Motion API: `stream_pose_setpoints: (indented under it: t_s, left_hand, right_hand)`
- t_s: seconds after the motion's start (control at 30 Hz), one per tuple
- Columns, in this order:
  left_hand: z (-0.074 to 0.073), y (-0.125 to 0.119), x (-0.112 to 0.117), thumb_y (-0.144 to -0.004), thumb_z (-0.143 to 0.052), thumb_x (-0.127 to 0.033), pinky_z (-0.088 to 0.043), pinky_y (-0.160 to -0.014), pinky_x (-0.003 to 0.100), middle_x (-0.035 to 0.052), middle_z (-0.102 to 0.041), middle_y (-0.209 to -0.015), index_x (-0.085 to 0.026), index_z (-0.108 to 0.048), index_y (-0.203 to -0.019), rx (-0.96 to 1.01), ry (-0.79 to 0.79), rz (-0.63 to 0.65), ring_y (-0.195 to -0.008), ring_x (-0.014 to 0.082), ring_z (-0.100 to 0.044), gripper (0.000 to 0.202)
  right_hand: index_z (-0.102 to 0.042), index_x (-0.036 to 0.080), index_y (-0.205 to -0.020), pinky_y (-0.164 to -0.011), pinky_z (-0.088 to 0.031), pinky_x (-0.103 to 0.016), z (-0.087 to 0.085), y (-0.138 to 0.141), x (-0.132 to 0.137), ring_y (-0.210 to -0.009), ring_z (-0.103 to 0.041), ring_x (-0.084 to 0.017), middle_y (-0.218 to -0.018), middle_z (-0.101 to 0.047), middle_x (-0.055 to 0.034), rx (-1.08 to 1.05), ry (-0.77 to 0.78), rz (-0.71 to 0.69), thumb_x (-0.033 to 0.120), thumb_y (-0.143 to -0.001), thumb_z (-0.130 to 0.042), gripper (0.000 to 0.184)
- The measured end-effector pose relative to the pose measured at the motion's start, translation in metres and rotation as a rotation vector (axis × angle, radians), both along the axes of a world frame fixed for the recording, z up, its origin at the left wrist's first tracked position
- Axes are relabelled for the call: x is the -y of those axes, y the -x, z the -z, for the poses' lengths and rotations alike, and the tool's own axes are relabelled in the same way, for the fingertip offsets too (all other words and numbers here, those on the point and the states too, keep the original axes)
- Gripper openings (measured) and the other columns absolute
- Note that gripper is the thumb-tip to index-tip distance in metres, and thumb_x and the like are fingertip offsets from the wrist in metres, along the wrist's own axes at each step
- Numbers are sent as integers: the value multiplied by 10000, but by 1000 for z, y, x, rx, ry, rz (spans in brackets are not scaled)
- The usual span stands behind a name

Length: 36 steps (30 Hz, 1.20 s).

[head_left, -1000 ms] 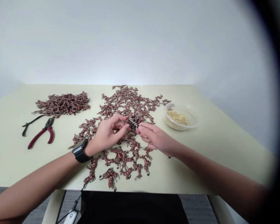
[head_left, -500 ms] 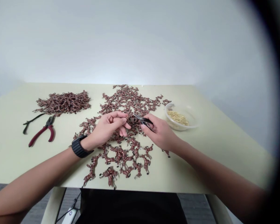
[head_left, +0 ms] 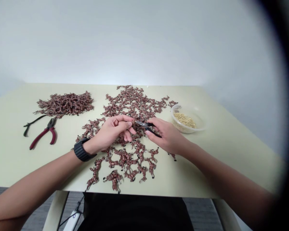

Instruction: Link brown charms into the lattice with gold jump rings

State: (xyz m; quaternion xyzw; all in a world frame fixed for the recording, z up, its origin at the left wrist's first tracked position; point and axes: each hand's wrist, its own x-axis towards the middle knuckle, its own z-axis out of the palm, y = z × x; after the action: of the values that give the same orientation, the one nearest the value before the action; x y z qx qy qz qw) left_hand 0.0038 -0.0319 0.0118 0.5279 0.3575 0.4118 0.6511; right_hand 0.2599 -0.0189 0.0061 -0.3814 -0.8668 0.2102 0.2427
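My right hand point(head_left: 165, 133) is closed around black-handled pliers point(head_left: 146, 124), whose metal jaws point left to the fingertips of my left hand point(head_left: 117, 130). Thumb and index finger of my left hand are pinched together; the small piece between them is mostly hidden. Beneath both hands spreads a mass of small brown horse-like figures point(head_left: 128, 102), with several more lying loose point(head_left: 114, 179) towards the table's front edge. On the right a clear plastic bowl point(head_left: 199, 128) holds many tiny gold-coloured pieces point(head_left: 185, 120).
A dense pile of brown figures point(head_left: 67, 104) lies at the back left of the pale table point(head_left: 178, 179). In front of it rest red-handled pliers point(head_left: 44, 134) and a thin black tool point(head_left: 31, 125). A white device with a cord point(head_left: 72, 220) shows below the table edge.
The pliers' jaws have moved left and now meet the fingertips of my left hand. My left hand keeps its pinch nearly in place. The view has shifted very slightly.
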Motion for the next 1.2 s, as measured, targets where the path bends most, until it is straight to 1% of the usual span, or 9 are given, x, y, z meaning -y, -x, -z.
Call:
stream_pose_setpoints:
  t_s: [0.5,0.63,0.73,0.8,0.9,1.0,1.07,1.1,1.2]
  left_hand:
    - [-1,0,1,-973,-670,-313,-587,-549,216,72,-770,-828,-122,-641,-1132,-54,-34,-18,-571,124,-705,251]
    - [-2,-3,4,-972,-669,-328,-595,-558,220,78,-773,-836,-119,-635,-1130,-84,-74,-20,-585,130,-716,265]
    - [1,-3,6,-977,-659,-316,-623,-608,250,100,-791,-913,-137,-607,-1186,-135,-221,-22,-670,160,-756,280]
    - [5,3,6,-970,-663,-279,-640,-657,277,105,-796,-973,-161,-600,-1254,-241,-429,-47,-734,173,-770,314]
    - [13,18,0,-908,-720,-223,-646,-750,307,81,-800,-1034,-218,-652,-1311,-556,-872,-121,-812,178,-772,408]
    - [16,27,-5,-875,-742,-209,-634,-885,365,58,-790,-1141,-271,-692,-1283,-720,-1081,-122,-983,213,-768,415]
    - [14,23,-4,-894,-726,-219,-643,-823,342,63,-793,-1120,-255,-691,-1261,-652,-1007,-172,-911,196,-773,370]
    - [13,18,-2,-913,-711,-233,-646,-762,319,78,-795,-1091,-230,-671,-1268,-568,-898,-190,-855,186,-773,357]
    - [8,3,2,-978,-648,-298,-639,-655,290,100,-799,-971,-174,-593,-1218,-232,-445,-148,-732,178,-768,276]
  right_hand:
    - [-595,203,-1143,-681,-404,-316,0,0,3,-791,-561,-188,-971,-640,-65,13,-27,25,395,-995,-533,250]
    - [-596,206,-1053,-648,-372,-311,-2,1,5,-732,-518,-170,-886,-606,-40,-11,34,34,414,-987,-544,225]
    - [-564,222,-950,-562,-318,-281,-5,2,8,-621,-420,-130,-759,-501,11,-115,318,48,481,-1001,-520,267]
    - [-542,227,-923,-490,-258,-250,-9,2,9,-563,-319,-105,-728,-406,33,-247,669,26,535,-1001,-501,320]
    - [-544,214,-936,-433,-114,-213,-15,1,8,-560,-150,-90,-743,-285,47,-429,1227,-95,570,-982,-509,360]
    - [-559,195,-952,-433,-54,-205,-18,1,7,-587,-98,-94,-755,-246,50,-496,1470,-189,569,-957,-542,375]
    - [-562,196,-959,-431,-73,-212,-17,1,7,-580,-107,-95,-742,-255,52,-491,1393,-166,582,-959,-522,387]
    - [-565,201,-971,-431,-97,-218,-16,1,7,-570,-128,-95,-735,-276,51,-467,1274,-122,585,-966,-508,388]
    - [-573,220,-999,-468,-211,-247,-11,2,8,-549,-275,-100,-706,-378,43,-294,680,70,556,-989,-505,343]
